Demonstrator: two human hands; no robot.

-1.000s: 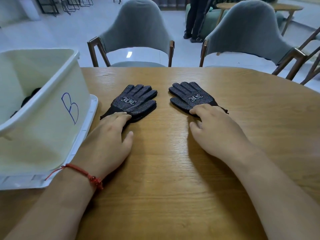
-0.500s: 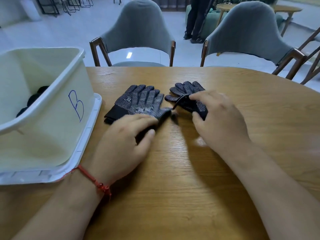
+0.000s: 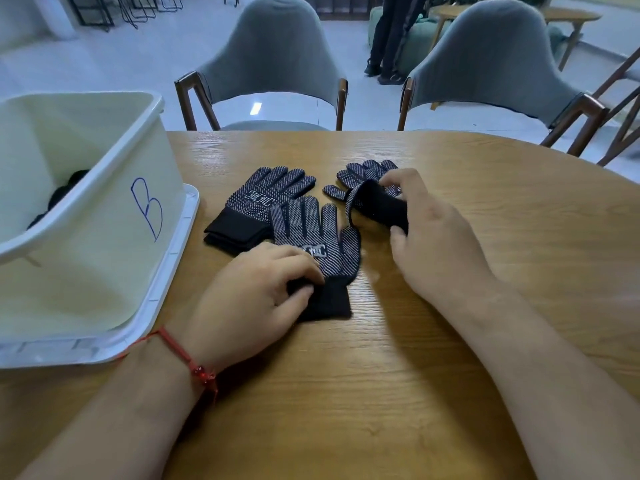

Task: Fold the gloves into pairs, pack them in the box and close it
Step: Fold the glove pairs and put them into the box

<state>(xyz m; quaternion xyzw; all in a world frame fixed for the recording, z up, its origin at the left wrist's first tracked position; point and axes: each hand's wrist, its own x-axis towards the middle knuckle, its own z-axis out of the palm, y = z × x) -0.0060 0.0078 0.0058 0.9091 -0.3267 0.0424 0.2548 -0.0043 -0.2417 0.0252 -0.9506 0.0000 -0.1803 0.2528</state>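
Observation:
Dark dotted gloves lie on the wooden table (image 3: 346, 393). My left hand (image 3: 249, 299) pinches the black cuff of a near glove (image 3: 322, 237), which lies flat with its fingers pointing away. Behind it lies a left glove stack (image 3: 266, 195) with layered cuffs. My right hand (image 3: 436, 244) grips the cuff of the right glove (image 3: 367, 174) and holds it lifted and bent over the glove's fingers. The white box (image 3: 114, 188), marked with a blue B, stands at the left with dark gloves (image 3: 65, 192) inside.
The box rests on its white lid (image 3: 173, 258), whose rim sticks out toward the gloves. Two grey chairs (image 3: 270, 64) (image 3: 491, 64) stand at the table's far edge. A person's legs (image 3: 391, 39) show in the background.
My left hand has pulled one glove off the left stack toward me. My right hand has lifted the right glove's cuff and bent it over. The view has shifted slightly.

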